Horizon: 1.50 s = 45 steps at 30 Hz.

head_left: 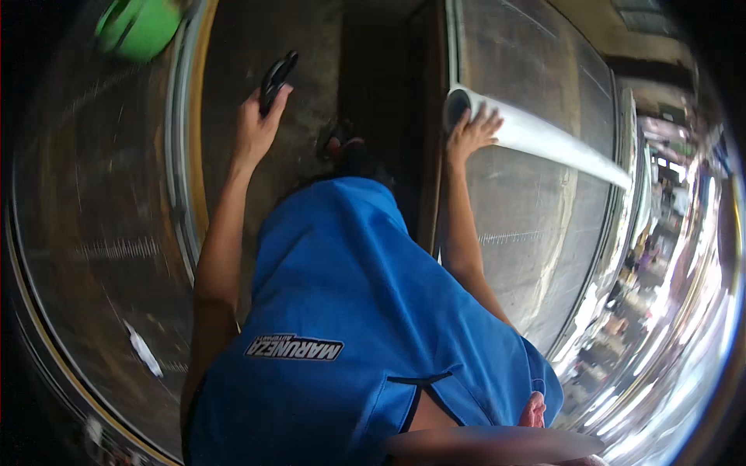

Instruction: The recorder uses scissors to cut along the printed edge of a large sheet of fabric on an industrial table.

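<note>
left hand (260,130) clamps black tool (275,85), right hand (472,135) splays fingers on white roll (552,147), green object (148,29) at far left.

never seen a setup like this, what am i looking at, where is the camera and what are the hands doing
There is no machine here, just a person's two bare hands. The one picture comes from a wide fisheye camera worn on the head, looking down; that is why straight edges bend and the blue shirt fills the lower middle. The left hand holds a black object, too unclear to name. The right hand rests, fingers spread, on the near end of a white roll, which lies across the dark right-hand surface. The left-hand surface has a small white piece on it, and a green object shows at its top.
</note>
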Tool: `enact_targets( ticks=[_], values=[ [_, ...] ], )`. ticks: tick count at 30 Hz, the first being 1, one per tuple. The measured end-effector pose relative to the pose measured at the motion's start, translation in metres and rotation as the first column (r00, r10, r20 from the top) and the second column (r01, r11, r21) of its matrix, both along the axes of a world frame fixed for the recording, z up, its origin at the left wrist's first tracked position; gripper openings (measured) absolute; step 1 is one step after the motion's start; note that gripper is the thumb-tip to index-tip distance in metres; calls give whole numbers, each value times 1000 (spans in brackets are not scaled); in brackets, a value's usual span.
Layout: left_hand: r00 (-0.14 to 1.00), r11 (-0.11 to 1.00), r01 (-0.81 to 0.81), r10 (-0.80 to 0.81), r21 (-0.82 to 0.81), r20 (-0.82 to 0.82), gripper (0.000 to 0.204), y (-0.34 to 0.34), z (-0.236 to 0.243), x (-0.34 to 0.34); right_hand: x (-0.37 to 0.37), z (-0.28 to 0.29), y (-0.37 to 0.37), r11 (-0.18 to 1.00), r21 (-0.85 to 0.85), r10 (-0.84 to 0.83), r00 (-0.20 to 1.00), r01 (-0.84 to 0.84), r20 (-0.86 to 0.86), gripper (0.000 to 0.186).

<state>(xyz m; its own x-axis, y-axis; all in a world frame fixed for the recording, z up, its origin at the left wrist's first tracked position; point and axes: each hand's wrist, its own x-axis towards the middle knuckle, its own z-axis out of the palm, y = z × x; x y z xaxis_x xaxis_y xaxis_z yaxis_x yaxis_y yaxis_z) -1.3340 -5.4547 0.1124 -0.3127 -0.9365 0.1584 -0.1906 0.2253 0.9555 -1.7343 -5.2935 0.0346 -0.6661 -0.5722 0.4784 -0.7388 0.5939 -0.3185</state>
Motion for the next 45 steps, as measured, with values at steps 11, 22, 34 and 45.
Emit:
enact_targets(
  ticks=[11,22,34,45],
  values=[
    [898,934,345,-356,89,260,27,-168,57,-202,-135,63,-318,860,-353,491,786,-368,376,27],
    [846,851,476,-512,220,151,21,-295,50,-356,-148,82,-318,809,-570,551,516,-141,656,24],
    [248,93,891,-919,444,-306,45,-421,76,-546,-193,103,-406,718,-656,669,30,234,743,29],
    [2,-220,883,-882,415,-471,48,-518,55,-595,-168,103,-499,357,-688,933,-202,632,298,40]
  ],
)
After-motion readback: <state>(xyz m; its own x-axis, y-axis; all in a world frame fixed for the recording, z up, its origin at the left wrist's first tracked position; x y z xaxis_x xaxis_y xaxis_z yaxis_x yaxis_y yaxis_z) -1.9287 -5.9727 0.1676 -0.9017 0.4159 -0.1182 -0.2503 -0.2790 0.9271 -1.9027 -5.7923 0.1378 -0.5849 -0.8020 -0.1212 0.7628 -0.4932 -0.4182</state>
